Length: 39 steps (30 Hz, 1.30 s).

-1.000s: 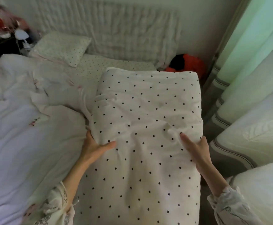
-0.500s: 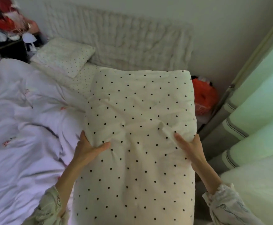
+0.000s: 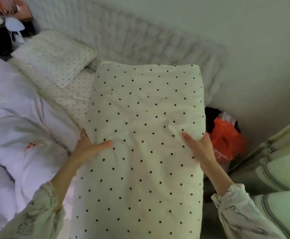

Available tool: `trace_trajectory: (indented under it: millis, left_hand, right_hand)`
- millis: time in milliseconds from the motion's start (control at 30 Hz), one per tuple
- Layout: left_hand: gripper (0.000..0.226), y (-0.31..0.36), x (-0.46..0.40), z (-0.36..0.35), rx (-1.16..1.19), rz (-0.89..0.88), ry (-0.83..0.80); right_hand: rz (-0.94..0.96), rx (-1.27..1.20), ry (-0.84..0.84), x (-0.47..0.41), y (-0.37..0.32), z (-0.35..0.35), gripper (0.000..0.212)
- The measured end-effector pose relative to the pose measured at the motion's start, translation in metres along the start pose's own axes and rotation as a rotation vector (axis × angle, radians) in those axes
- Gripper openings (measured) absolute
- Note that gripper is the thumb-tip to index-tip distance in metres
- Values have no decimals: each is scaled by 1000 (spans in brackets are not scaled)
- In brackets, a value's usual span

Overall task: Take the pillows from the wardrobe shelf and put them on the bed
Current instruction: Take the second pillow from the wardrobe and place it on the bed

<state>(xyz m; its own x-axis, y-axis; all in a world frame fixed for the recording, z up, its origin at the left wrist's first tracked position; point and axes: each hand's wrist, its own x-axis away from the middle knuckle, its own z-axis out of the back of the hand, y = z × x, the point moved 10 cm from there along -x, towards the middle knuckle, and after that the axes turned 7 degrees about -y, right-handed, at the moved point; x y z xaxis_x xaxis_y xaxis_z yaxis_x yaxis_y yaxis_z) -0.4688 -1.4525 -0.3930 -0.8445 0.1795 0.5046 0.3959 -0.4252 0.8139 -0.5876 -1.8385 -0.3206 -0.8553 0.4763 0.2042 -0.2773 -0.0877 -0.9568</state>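
A large cream pillow with black dots (image 3: 146,118) fills the middle of the view, held lengthwise over the right side of the bed (image 3: 72,99). My left hand (image 3: 87,147) grips its left edge, thumb on top. My right hand (image 3: 199,145) grips its right edge the same way. A smaller dotted pillow (image 3: 54,56) lies at the head of the bed on the left, against the quilted headboard (image 3: 140,38). The held pillow hides the bed surface beneath it.
A rumpled white duvet (image 3: 20,135) covers the left of the bed. An orange plastic bag (image 3: 225,135) sits on the floor between bed and wall at right. Pale curtains (image 3: 287,169) hang at far right. Clutter stands on a dark stand (image 3: 1,23) at top left.
The pillow has moved toward the head of the bed with both hands still gripping its sides; the view has tilted so more wall and the orange bag show.
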Motion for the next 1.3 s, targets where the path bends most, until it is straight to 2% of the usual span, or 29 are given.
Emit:
trace_trajectory:
  millis: [167,300,400,533,667,1000,1133,1200,1300]
  left_hand:
    - [144,15,-56,10,20,42,59]
    - [140,30,-94,24,34,53,110]
    - [137,32,-117,37,42,100,178]
    - [128,37,-150,51,118,135,311]
    - [131,42,-183,48,218,190,432]
    - [141,49,-254,18,429,325,640]
    - [126,39,-299,18,524,343,657]
    - [115,33,-325,27,547,335,661]
    - [114,30,-366,42,567,304,646]
  right_hand:
    - [-61,-14,-15,-69,2,-23,41]
    - [-129,-15,-56,-129,3,-47,60]
    - [-145,-17,-111,-179,1,-69,64]
    - [-140,36,-243,-253,-12,-108,45]
    - [-148,74,-396,-335,-30,-152,53]
    - [-58,282,-698,-513,-74,-268,51]
    - [-42,332,-781,-555,-75,-326,68]
    - [-14,377,-798,-576,-78,-353,69]
    - [42,393,-782,-610,-80,-386,69]
